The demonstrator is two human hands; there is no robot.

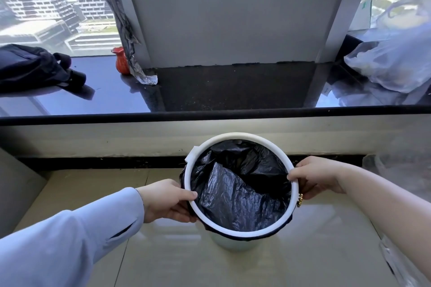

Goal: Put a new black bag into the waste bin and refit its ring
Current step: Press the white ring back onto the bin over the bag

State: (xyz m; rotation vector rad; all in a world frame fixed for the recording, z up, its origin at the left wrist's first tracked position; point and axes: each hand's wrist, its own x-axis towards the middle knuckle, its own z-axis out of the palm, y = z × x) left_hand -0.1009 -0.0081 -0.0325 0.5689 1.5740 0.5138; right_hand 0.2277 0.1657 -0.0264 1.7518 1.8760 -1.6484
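Crinkled black bag (pixel 238 193) inside round white ring (pixel 233 232)

The bag (pixel 242 191) in the bin is glossy black and crinkled; the ring (pixel 205 147) around it is white; the bin's body (pixel 231 243) is pale greenish white; the left sleeve (pixel 70 237) is light blue; the floor tiles (pixel 303 251) are shiny beige; a small vase (pixel 121 60) on the dark sill (pixel 210 91) is orange-red with ribs.

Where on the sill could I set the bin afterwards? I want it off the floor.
The dark sill is bare in the middle, between the red vase and the plastic bags. The left end holds a black bag; the right end is crowded.
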